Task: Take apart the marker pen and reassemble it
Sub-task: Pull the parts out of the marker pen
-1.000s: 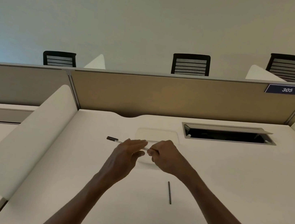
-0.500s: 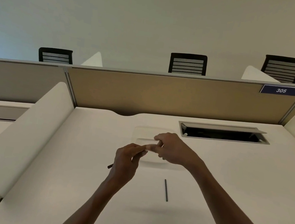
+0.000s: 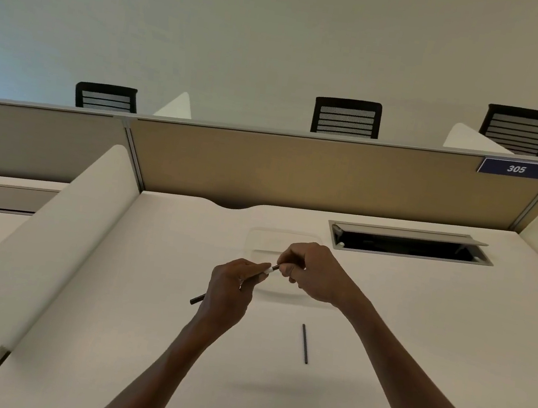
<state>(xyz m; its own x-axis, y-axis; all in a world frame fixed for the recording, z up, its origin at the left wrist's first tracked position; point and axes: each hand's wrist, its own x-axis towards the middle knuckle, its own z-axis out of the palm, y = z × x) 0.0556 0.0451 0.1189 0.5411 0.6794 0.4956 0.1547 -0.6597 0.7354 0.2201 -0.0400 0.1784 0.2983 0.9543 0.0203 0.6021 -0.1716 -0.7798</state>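
My left hand [image 3: 231, 288] grips the marker pen body [image 3: 271, 268], a white barrel whose dark rear end [image 3: 197, 298] sticks out below the hand to the left. My right hand [image 3: 313, 272] is closed on a small dark piece [image 3: 276, 267] at the barrel's front end; most of that piece is hidden by the fingers. The two hands almost touch, held a little above the white desk [image 3: 416, 328]. A thin dark rod [image 3: 305, 343], the ink core, lies loose on the desk in front of my right forearm.
A shallow clear tray [image 3: 259, 240] lies on the desk just behind the hands. An open cable box [image 3: 410, 246] is set into the desk at the back right. A tan partition [image 3: 299, 173] and white side screens [image 3: 50, 225] bound the desk.
The left hand has tilted the pen, so its dark end now points down and left. Both hands have shifted slightly, and the right hand now pinches the front end.
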